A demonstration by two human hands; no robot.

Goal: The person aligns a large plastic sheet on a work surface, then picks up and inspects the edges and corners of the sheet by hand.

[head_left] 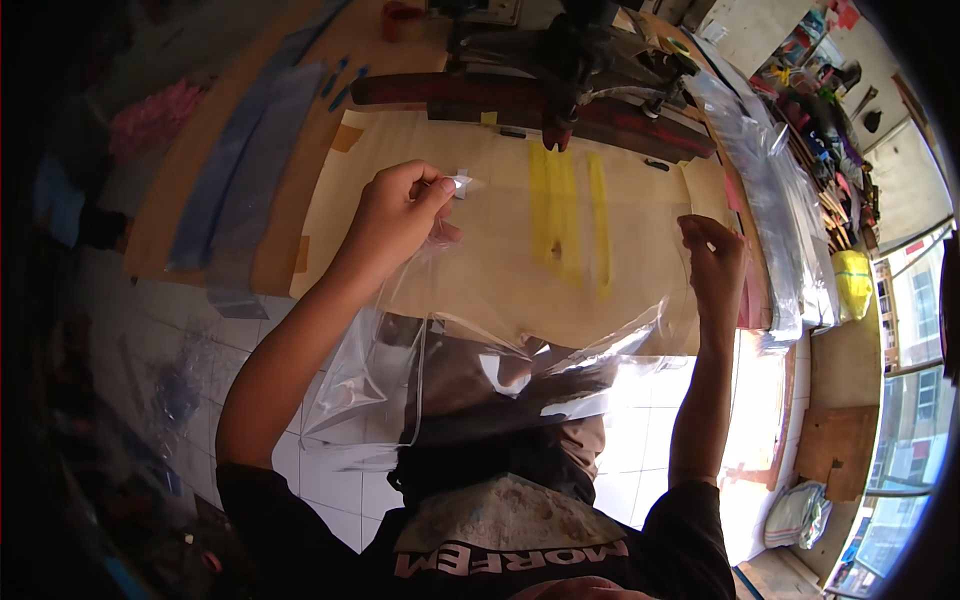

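A clear plastic sheet point(480, 370) stretches between my two hands and hangs over the near edge of the work table, its lower part catching light. My left hand point(405, 205) pinches its upper left corner between thumb and fingers, beside a small shiny silvery piece point(461, 186). Over at the right, my right hand point(714, 262) is closed on the sheet's other upper corner. Beneath the plastic lies a tan board point(490, 270) with yellow stripes point(555, 205). Beyond both hands, a dark red press bar point(450, 95) runs across the table under a black machine head point(580, 50).
Blue-tinted plastic strips point(265, 165) lie along the table's left side, near two blue pens point(345, 85). Stacked clear plastic point(775, 200) covers the right edge. A yellow bag point(852, 278) and a white sack point(798, 515) are farther right, by the windows.
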